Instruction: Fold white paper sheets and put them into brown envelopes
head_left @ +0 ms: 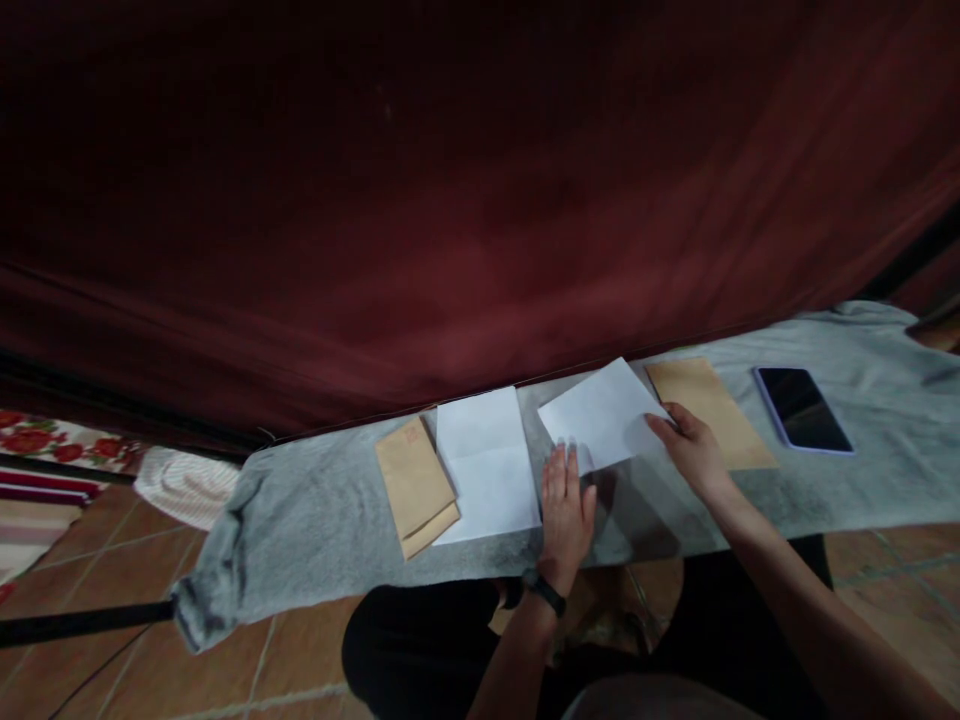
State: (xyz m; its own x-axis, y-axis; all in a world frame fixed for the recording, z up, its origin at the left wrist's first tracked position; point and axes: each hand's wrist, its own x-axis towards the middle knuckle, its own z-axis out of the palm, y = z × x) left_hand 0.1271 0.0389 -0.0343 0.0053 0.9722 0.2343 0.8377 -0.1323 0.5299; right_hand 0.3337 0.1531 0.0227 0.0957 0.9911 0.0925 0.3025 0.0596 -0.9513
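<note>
A folded white sheet of paper (604, 415) is tilted over the grey cloth, casting a shadow below it. My right hand (696, 455) pinches its right corner between thumb and fingers. My left hand (566, 500), a dark band on its wrist, lies with fingers stretched out at the sheet's near edge; whether it presses on the paper I cannot tell. Left of that hand, a larger white sheet (487, 465) with a crease across it lies flat. Brown envelopes (415, 475) overlap its left edge. Another brown envelope (712, 415) lies beneath and beyond my right hand.
A phone (804, 410) with a purple edge rests to the right on the narrow, cloth-covered surface (315, 530). Dark red fabric (480, 230) rises right behind it. My legs are under the near edge, above a tiled floor (240, 670). A black bar (86, 624) sticks out at left.
</note>
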